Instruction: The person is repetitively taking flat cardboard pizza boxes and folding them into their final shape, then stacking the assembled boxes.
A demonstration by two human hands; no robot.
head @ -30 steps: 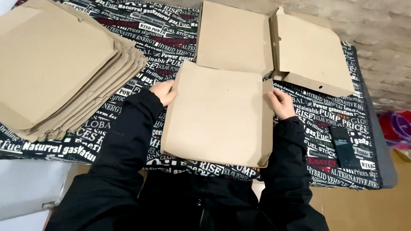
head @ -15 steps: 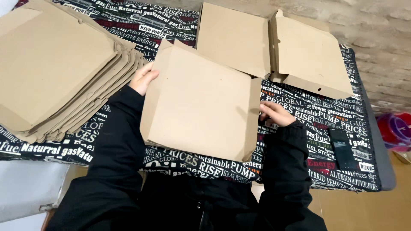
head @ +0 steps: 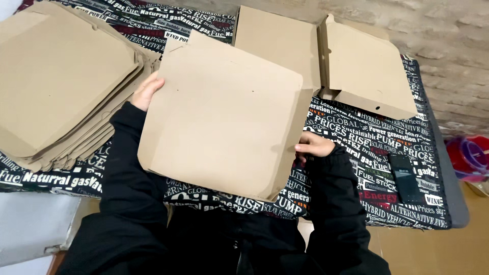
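Note:
I hold a brown cardboard box (head: 224,117), folded shut, lifted off the table and tilted, turned clockwise. My left hand (head: 146,91) grips its upper left edge. My right hand (head: 315,145) holds its lower right edge, partly hidden behind the box. Both arms are in black sleeves. At the left lies a fanned stack of flat cardboard blanks (head: 61,81). Behind the held box an open cardboard box (head: 326,56) rests on the table, its lid spread flat to the left.
The table carries a black cloth with white and red lettering (head: 387,147). A small black device (head: 405,178) lies at the right near the edge. Beyond the table's right end is a red and purple object (head: 471,155) on the floor.
The box was lying flat on the table between my hands. I have lifted it and turned it clockwise; my left hand rose to the upper left, my right hand dropped lower.

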